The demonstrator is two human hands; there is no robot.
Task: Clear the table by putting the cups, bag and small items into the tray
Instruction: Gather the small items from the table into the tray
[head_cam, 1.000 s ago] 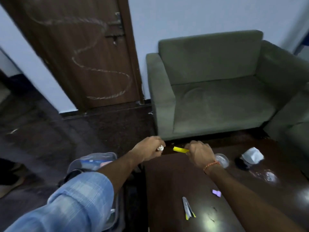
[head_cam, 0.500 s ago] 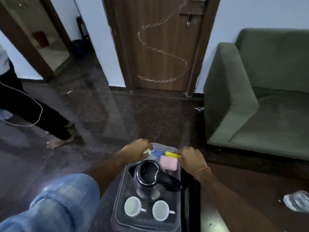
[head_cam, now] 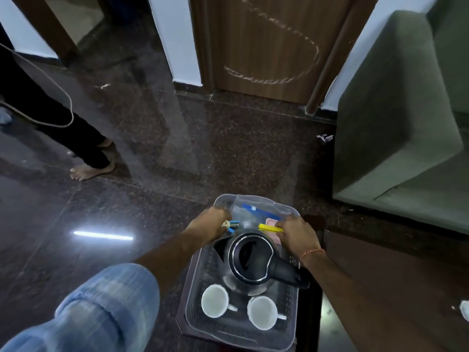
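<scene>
Both hands hang over the far end of the clear plastic tray point(head_cam: 193, 295), beyond the black kettle point(head_cam: 250, 260) that stands in its middle. The right hand point(head_cam: 297, 236) is closed on a yellow clip point(head_cam: 270, 227), whose long axis runs roughly left to right, the free end pointing toward the left hand point(head_cam: 209, 224). The left hand pinches some small pieces, one whitish and one blue point(head_cam: 232, 224); what they are I cannot tell. Directly under and just beyond the two hands lies a transparent bag point(head_cam: 256, 212) with a blue strip, beside a pink item point(head_cam: 270, 221), so the drop place is straight below. I judge that each hand needs only to loosen its fingers. Two white cups point(head_cam: 214, 301) already sit at the near end.
</scene>
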